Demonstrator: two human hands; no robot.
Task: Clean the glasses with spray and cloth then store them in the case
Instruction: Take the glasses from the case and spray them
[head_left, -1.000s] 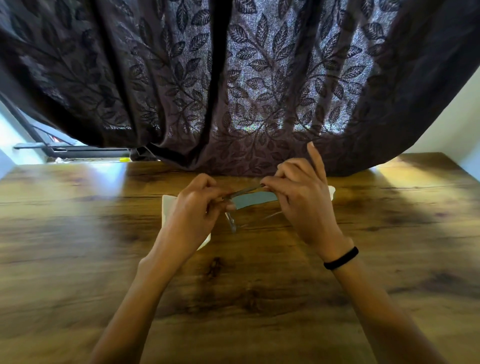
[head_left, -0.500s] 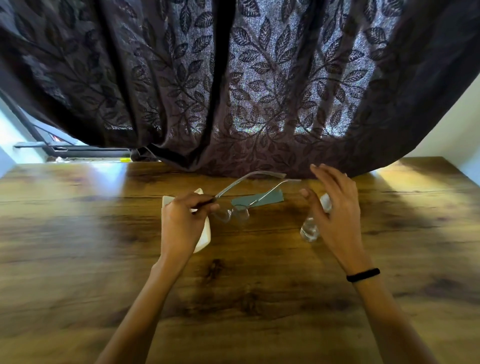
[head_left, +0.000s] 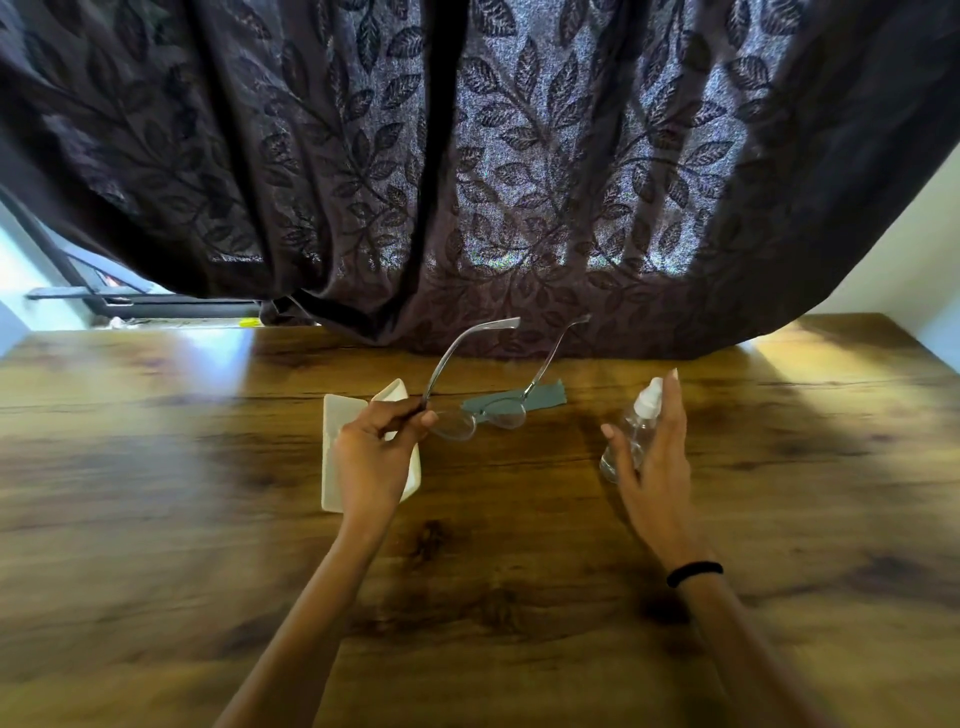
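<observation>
Clear-framed glasses (head_left: 480, 415) with thin temples unfolded — left hand (head_left: 371, 457) pinches one temple above the wood-grain table (head_left: 156, 519). Cream case (head_left: 332, 452) partly hidden beneath. Grey cloth (head_left: 545, 397) flat behind. Right hand (head_left: 654, 457), fingers spread, loosely cups the small clear spray bottle (head_left: 631, 431) — its base obscured.

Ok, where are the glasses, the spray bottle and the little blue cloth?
glasses (head_left: 457, 423): head view, on the left lens.
spray bottle (head_left: 648, 402): head view, on the white nozzle top.
blue cloth (head_left: 545, 396): head view, on the flat part behind the lenses.
</observation>
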